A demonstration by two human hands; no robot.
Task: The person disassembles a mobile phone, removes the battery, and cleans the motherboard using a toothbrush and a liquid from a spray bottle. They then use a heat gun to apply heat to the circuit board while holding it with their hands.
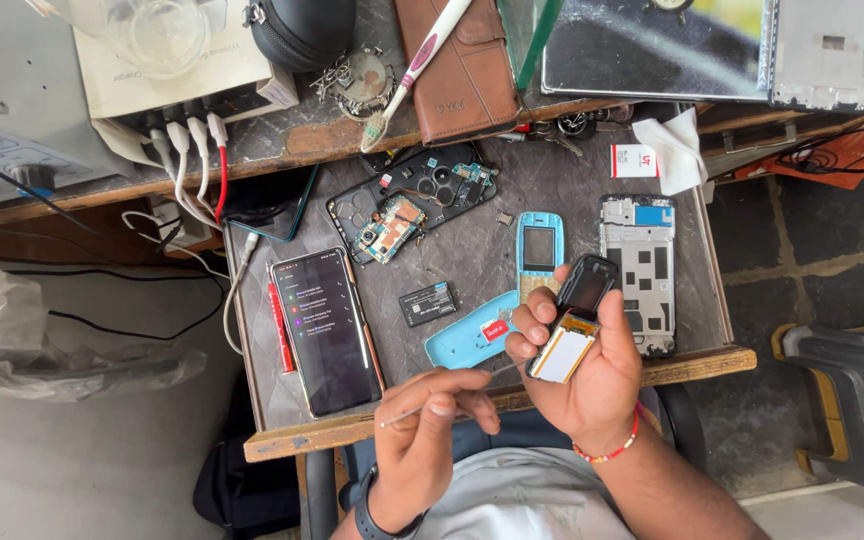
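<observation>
Bright, even daylight, soft shadows only. Glare on the glass sheet [652, 45] at top and a streak on the lit smartphone [327, 330]. Sharp centre, wide-angle bending at edges, slight softness in corners.

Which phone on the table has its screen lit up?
The big black smartphone at the left, beside the red pen. The small blue phone and the opened ones are dark.

Toothbrush [414, 70] handle cut off (top edge).
</observation>
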